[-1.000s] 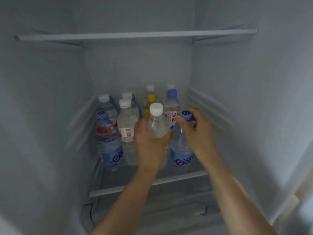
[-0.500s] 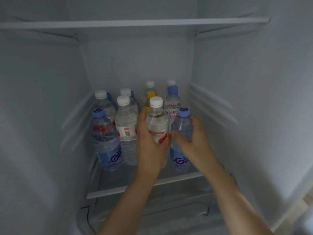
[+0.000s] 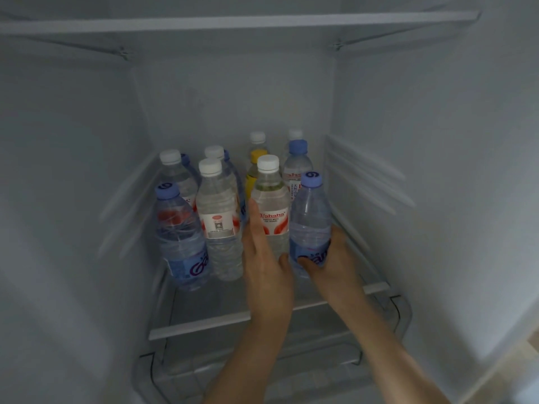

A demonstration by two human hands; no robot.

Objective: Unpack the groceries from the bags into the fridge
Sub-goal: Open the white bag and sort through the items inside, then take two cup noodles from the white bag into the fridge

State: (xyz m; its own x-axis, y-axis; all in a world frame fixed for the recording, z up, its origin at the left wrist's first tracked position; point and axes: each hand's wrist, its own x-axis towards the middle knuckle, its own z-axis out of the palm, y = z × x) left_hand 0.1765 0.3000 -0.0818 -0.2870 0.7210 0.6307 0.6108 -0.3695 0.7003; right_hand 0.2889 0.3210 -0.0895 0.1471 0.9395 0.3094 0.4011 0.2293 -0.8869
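inside the fridge (image 3: 437, 141), bottles stand in rows on the glass shelf (image 3: 233, 319), beneath an upper shelf (image 3: 233, 23). in the front row, left to right: a bottle (image 3: 182, 237) at the left wall, a second bottle (image 3: 218, 220) beside it, a third bottle (image 3: 269, 211) with the left hand (image 3: 267, 263) around its lower part, and a fourth bottle (image 3: 310, 225) with the right hand (image 3: 335, 258) around its base. behind them stand what appear to be six or seven more bottles (image 3: 296, 167), partly hidden. a drawer (image 3: 262, 371) sits below the shelf.
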